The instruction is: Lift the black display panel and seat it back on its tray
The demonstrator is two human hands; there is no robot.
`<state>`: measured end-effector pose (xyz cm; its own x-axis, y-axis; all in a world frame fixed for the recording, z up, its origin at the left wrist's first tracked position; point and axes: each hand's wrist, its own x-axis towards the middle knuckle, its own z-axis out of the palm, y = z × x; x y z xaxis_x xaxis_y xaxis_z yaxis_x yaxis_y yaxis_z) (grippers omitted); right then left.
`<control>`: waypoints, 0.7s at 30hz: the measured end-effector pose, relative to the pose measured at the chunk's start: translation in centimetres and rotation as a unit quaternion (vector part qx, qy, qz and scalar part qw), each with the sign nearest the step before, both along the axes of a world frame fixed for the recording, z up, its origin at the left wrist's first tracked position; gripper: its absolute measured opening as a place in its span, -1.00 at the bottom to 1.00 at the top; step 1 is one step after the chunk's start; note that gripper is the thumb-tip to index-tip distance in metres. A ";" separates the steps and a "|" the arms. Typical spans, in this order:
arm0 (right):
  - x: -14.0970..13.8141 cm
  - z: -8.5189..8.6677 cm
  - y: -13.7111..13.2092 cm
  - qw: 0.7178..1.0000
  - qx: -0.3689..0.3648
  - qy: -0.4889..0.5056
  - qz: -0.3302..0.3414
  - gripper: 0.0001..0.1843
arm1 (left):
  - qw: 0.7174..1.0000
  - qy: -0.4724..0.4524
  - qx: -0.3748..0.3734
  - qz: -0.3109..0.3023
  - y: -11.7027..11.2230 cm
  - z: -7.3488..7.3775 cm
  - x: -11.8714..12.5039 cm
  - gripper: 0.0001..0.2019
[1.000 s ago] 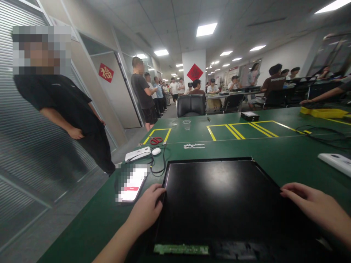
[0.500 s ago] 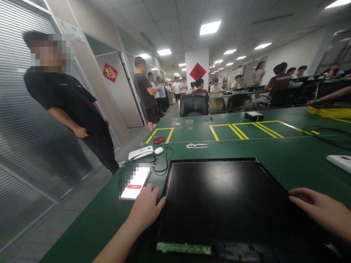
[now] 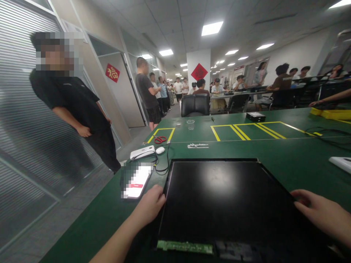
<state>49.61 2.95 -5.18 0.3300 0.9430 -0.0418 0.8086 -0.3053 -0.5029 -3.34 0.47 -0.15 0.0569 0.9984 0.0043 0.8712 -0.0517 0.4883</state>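
Note:
A large black LCD panel [image 3: 219, 204] lies screen up on the green table in front of me, with a green circuit board [image 3: 185, 247] along its near edge. My left hand [image 3: 151, 205] grips the panel's left edge, thumb on the rim and fingers curled down beside it. At the opposite side, my right hand [image 3: 318, 209] is closed on the right edge, its fingertips partly hidden by the rim. Just beyond my left hand is a phone [image 3: 138, 184] with a lit screen.
Past the phone are a white device [image 3: 142, 152], a white mouse [image 3: 160, 150], a black cable [image 3: 168, 160] and red-handled scissors [image 3: 160, 140]. Yellow tape [image 3: 224, 126] marks the green table [image 3: 233, 148]. A clear cup [image 3: 191, 125] stands further back. A person [image 3: 79, 102] stands at left.
My left fingers have curled in more around the panel's left edge. My right hand keeps its place at the right edge. The whole view has shifted slightly.

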 end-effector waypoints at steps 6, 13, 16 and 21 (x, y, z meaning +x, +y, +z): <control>0.1 0.3 0.0 1.000 0.003 0.010 -0.006 -0.68 | 0.987 -0.156 0.024 0.038 -0.3 1.2 -0.1 -0.74; 0.3 0.1 0.0 1.000 -0.007 0.011 -0.011 -0.63 | 0.919 -0.382 0.027 0.094 -0.4 0.7 0.7 -0.60; 0.5 -0.3 0.1 1.000 -0.002 0.012 -0.010 -0.63 | 0.876 -0.464 0.011 0.129 -0.5 -0.1 1.3 -0.52; 0.4 -0.3 0.2 1.000 0.007 0.012 -0.013 -0.66 | 0.809 -0.558 -0.031 0.179 -0.7 -0.5 2.0 -0.46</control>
<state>49.99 3.18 -5.50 0.3535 0.9347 -0.0372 0.7886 -0.3191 -0.5256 -1.32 -0.28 -0.68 -0.2413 0.9500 -0.1981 -0.1616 0.1619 0.9735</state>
